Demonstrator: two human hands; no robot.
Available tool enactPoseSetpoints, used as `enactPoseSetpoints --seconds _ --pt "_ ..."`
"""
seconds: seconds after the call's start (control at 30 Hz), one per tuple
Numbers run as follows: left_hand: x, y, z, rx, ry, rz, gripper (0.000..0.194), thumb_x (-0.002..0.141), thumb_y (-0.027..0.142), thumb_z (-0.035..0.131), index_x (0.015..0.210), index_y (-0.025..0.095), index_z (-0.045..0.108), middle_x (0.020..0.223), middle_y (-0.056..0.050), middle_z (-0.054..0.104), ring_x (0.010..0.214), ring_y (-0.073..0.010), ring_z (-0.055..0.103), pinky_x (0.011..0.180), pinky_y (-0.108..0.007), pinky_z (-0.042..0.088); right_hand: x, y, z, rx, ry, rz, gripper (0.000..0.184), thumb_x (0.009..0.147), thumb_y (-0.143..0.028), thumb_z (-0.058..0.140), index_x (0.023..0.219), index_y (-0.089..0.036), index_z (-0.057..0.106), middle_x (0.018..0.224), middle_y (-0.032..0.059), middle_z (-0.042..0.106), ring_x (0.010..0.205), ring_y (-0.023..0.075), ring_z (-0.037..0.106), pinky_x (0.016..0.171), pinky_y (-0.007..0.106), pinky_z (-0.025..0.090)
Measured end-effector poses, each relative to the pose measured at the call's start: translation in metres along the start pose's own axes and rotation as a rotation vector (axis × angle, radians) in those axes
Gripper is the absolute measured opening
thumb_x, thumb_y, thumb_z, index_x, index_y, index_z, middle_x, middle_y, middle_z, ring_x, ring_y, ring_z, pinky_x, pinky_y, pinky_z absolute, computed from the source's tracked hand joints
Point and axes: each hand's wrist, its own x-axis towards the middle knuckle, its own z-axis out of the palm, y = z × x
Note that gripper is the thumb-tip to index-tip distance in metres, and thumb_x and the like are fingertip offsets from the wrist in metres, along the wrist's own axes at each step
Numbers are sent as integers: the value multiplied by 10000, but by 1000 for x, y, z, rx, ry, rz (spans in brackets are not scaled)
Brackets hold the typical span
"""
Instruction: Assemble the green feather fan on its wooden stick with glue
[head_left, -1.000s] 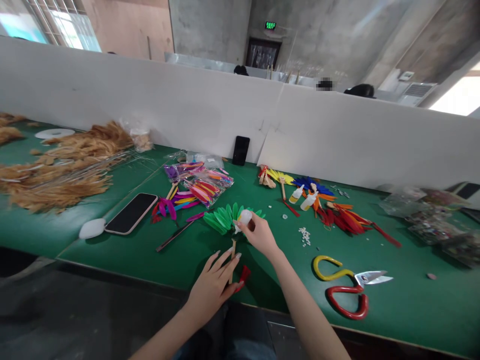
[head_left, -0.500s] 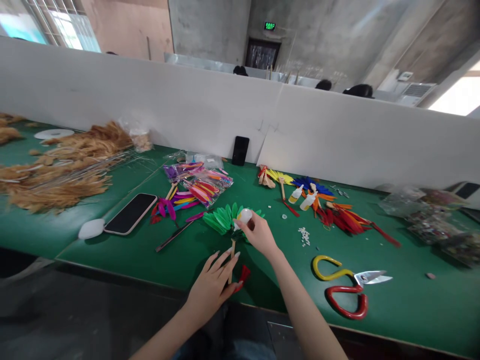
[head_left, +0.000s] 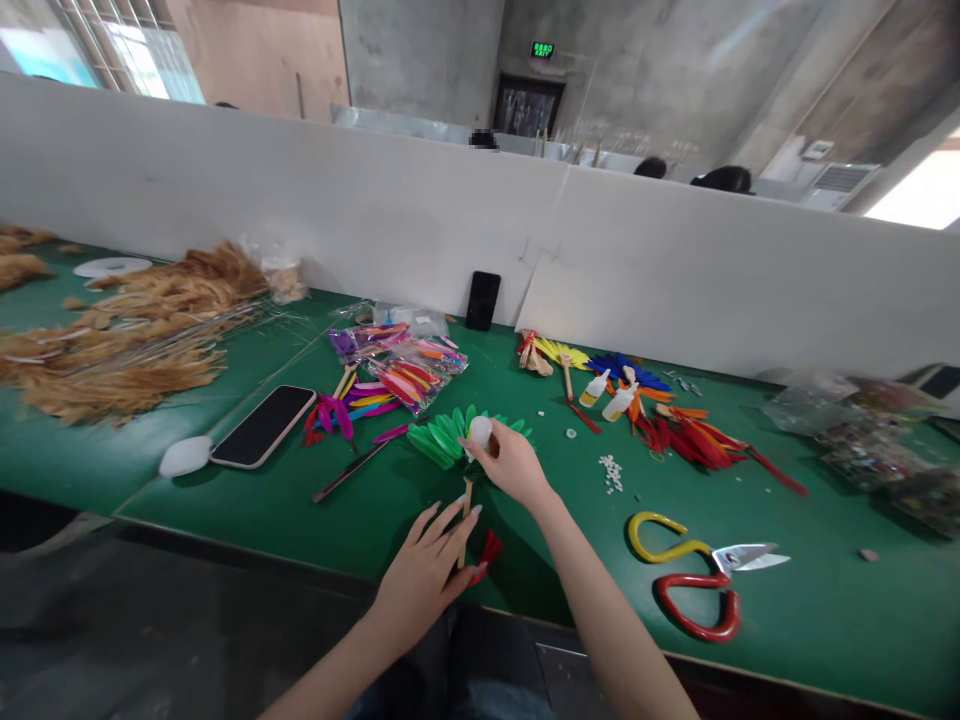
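Observation:
A fan of green feathers (head_left: 439,438) lies on the table, its wooden handle (head_left: 468,492) pointing towards me. My left hand (head_left: 424,565) lies over that handle, its fingers across the wood and the thumb near a red tassel (head_left: 490,550). Between the thumb and fingers of my right hand (head_left: 517,465) is a small white glue bottle (head_left: 479,431), tipped over the base of the feathers. The bottle's tip is hard to make out, and the hand covers part of the fan's right side.
Yellow-and-red-handled scissors (head_left: 701,565) lie at right, near white beads (head_left: 610,474). Two more glue bottles (head_left: 619,402) stand by red feathers (head_left: 697,440). A phone (head_left: 264,427), bagged feathers (head_left: 412,380) and tan plumes (head_left: 172,330) are at left. A white partition (head_left: 375,210) bounds the back.
My right hand has shifted slightly left with the glue bottle, across the base of the feathers. The left hand stays on the handle.

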Motion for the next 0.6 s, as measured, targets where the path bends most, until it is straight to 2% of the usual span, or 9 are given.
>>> enactPoseSetpoints --seconds 0.3,0.6 --pt "0 -1 1 -3 8 1 549 907 295 431 1411 175 251 1300 -79 534 1245 -207 433 1017 -383 361 0 -1 0 -4 -2 -21 281 828 -444 510 684 -216 428 560 -33 463 470 117 426 448 231 251" --pt "-1 -2 3 7 -18 3 541 893 283 458 1390 149 292 1327 -74 507 1262 -214 407 1029 -388 351 -1 -5 0 36 -21 -7 276 832 -426 495 676 -222 395 552 -39 444 470 117 421 451 233 248"
